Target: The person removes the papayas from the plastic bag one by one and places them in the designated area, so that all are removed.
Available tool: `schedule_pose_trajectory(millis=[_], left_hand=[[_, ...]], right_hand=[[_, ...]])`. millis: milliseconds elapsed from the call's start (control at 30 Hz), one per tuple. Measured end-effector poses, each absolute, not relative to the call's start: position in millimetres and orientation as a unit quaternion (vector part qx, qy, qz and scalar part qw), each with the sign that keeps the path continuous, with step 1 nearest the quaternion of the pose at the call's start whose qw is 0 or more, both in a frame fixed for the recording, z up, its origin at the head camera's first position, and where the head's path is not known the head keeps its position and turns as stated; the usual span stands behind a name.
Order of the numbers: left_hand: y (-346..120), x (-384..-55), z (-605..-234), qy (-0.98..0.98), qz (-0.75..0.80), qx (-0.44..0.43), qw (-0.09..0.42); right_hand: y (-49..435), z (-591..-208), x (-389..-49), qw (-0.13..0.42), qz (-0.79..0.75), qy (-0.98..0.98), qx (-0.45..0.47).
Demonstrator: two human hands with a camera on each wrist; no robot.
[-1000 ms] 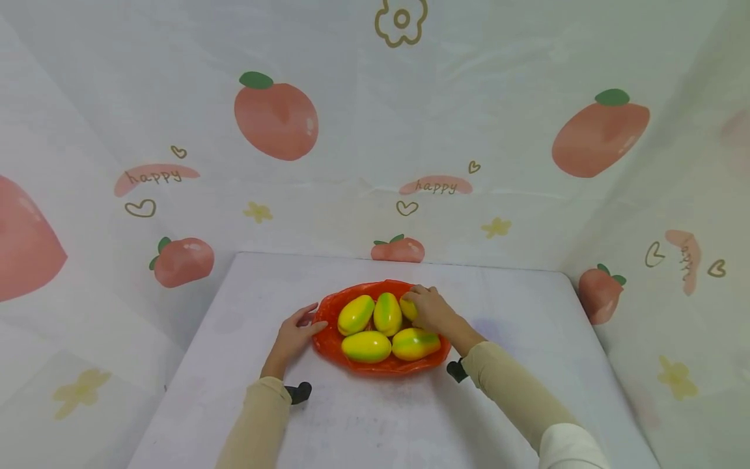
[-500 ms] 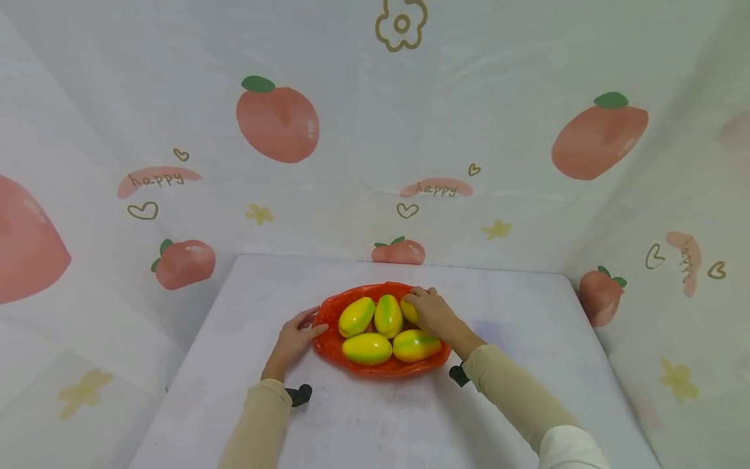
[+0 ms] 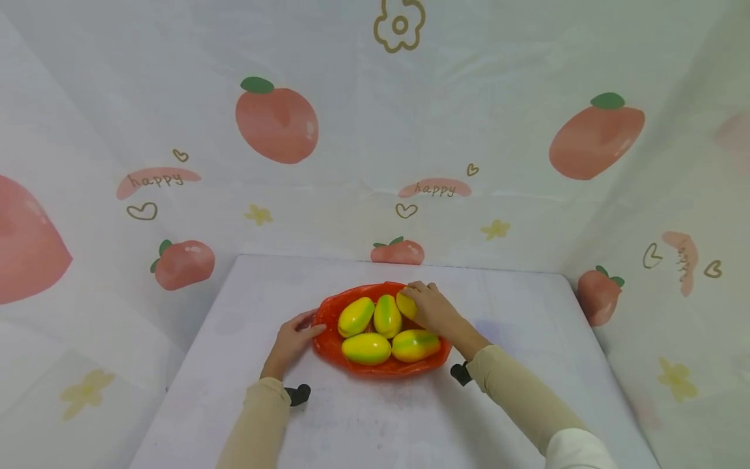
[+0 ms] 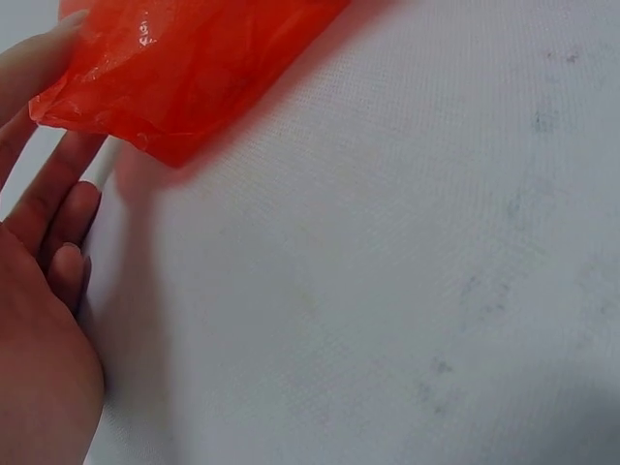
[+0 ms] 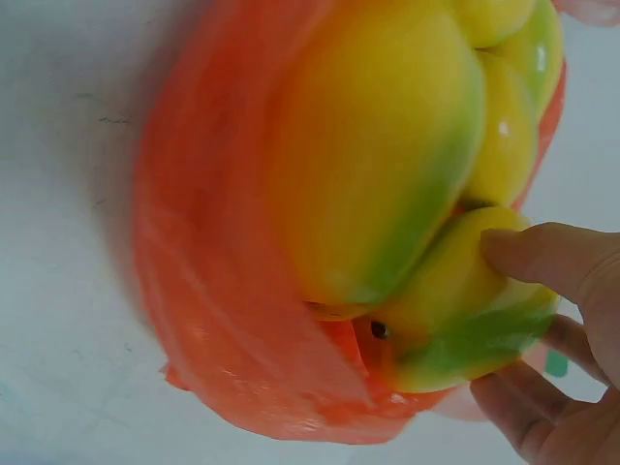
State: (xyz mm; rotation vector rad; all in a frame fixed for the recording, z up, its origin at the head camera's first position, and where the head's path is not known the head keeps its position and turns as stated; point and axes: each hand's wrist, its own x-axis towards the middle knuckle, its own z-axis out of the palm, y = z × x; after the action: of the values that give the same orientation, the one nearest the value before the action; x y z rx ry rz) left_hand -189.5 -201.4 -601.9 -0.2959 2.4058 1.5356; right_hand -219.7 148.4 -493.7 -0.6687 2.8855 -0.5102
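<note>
A red plastic bag (image 3: 327, 344) lies spread out like a shallow oval dish, with several smooth yellow-green fruits on it. At its left edge is my left hand (image 3: 291, 343); the left wrist view shows the thumb over the film (image 4: 208, 68) and the fingers beneath, pinching the rim. My right hand (image 3: 435, 311) holds the back-right fruit (image 5: 475, 325), thumb on one side and fingers on the other. That fruit has a dark spot at one end and touches a larger-looking fruit (image 5: 378, 145) beside it. The palm hides part of it in the head view.
The bag sits mid-table on a white tabletop (image 3: 375, 423). A white cloth (image 3: 351, 117) printed with peaches closes off the back and sides. Dark wrist-camera mounts (image 3: 300, 395) stick out near both sleeves.
The fruit in my right hand has shifted slightly up and left, and more of it shows. My left hand keeps its place at the bag's edge.
</note>
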Motion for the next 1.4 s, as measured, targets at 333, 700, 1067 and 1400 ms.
schedule_pose_trajectory(millis=[333,700,1067,1400], left_hand=[[-200,-185,-597,0.819,0.548,-0.108,0.129],[-199,-188,-599,0.811,0.557,-0.115,0.134],[-201,-187,-599,0.814,0.555,-0.110,0.132],[-200,-186,-598,0.821,0.547,-0.101,0.129]], right_hand=[[148,-478,-226,0.038,-0.201,0.954,-0.217],[156,-470,-227,0.022,-0.237,0.952,-0.192],[173,-460,-227,-0.005,-0.274,0.947,-0.170],[194,-457,-226,-0.035,-0.296,0.943,-0.151]])
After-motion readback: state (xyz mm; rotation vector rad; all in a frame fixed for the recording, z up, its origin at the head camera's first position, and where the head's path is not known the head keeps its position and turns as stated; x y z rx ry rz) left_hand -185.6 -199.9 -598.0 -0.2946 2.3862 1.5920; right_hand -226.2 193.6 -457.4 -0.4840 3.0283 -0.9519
